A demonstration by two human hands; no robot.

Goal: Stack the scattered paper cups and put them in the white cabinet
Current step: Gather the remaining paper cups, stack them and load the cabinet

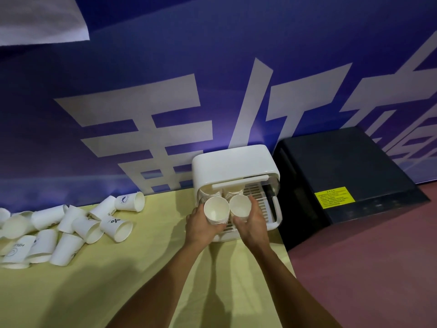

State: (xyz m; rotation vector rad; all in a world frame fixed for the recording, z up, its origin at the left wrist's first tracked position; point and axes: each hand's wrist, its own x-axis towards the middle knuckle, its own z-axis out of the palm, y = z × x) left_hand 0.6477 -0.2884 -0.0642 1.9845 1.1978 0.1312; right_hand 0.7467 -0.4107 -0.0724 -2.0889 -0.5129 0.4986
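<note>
Both hands, left point(201, 227) and right point(251, 224), each grip a cup stack point(216, 210) at the open white cabinet point(233, 162).

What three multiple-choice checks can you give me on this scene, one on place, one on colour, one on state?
1. Where do the loose cups lie?
A. on the table, left of the white cabinet
B. on top of the cabinet
C. on the floor

2. What colour is the label on the black box?
A. red
B. yellow
C. green

3. What do the hands hold?
A. nothing
B. one cup between them
C. the left hand grips the left cup stack, the right hand the right cup stack

Answers: A, the pile lies on the table at left. B, the label is plainly yellow. C, each hand's fingers curl round its own stack at the cabinet's opening.
</note>
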